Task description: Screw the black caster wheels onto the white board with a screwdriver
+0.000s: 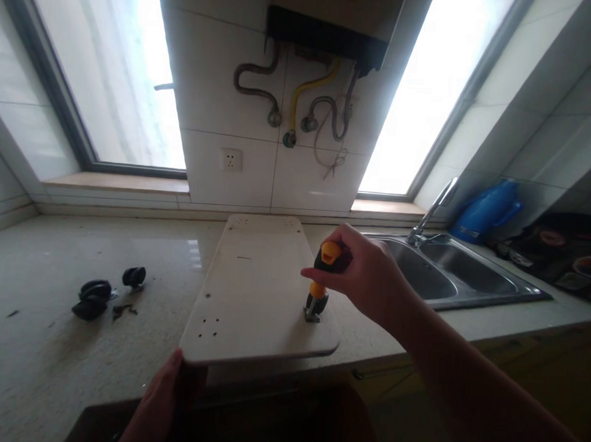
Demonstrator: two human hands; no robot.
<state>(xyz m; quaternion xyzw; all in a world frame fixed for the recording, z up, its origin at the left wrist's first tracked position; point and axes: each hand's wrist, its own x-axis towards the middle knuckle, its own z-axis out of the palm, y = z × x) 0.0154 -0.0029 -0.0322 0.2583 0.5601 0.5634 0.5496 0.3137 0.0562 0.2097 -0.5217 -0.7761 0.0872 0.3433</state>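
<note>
A white board (259,279) with rounded corners and several small screw holes lies flat on the countertop. My right hand (357,265) is closed around the handle of a yellow-and-black screwdriver (330,253), held upright. Its shaft points down at the metal plate of a black caster wheel (320,304) near the board's front right corner; the exact contact of the tip is hard to make out. At the front left corner, my left hand (168,380) grips the board's edge, thumb at the side and the other fingers mostly hidden in shadow.
Loose black casters (93,295) and a small pile of screws (124,310) lie on the stone countertop (157,346) to the left. A steel double sink (477,275) with a faucet (434,209), a blue thermos jug (486,209) and a stove (569,248) are on the right.
</note>
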